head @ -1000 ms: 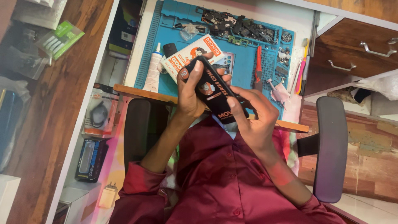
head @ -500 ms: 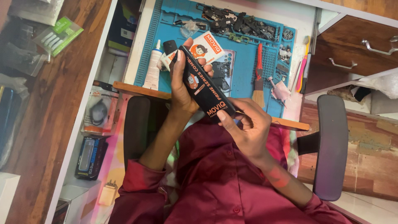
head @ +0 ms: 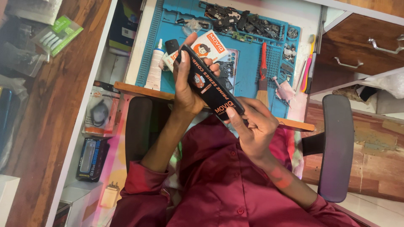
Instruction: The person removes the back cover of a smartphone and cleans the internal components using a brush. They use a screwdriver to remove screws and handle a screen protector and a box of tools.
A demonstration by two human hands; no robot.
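Both hands hold a long black box [head: 209,85] edge-on above the near edge of the desk. The left hand [head: 187,86] is closed around the box's upper half, thumb along one side, fingertips showing past the other. The right hand [head: 252,126] grips the lower end at 5 o'clock, thumb pressed on the box's corner, fingers curled beneath. The box lies diagonally, from 11 o'clock to 5 o'clock.

Behind the box, a white and orange box [head: 210,47] is partly hidden by the left hand. Both are over a blue work mat [head: 252,63]. The mat's moulded compartments at 12 to 1 o'clock contain small dark phone parts [head: 240,19]; their exact kind cannot be told. A white glue tube [head: 155,67] lies at 9 o'clock of the left hand. A red-handled brush [head: 263,73] lies at 1 o'clock of the right hand. An open wooden drawer [head: 357,50] stands at 2 o'clock.
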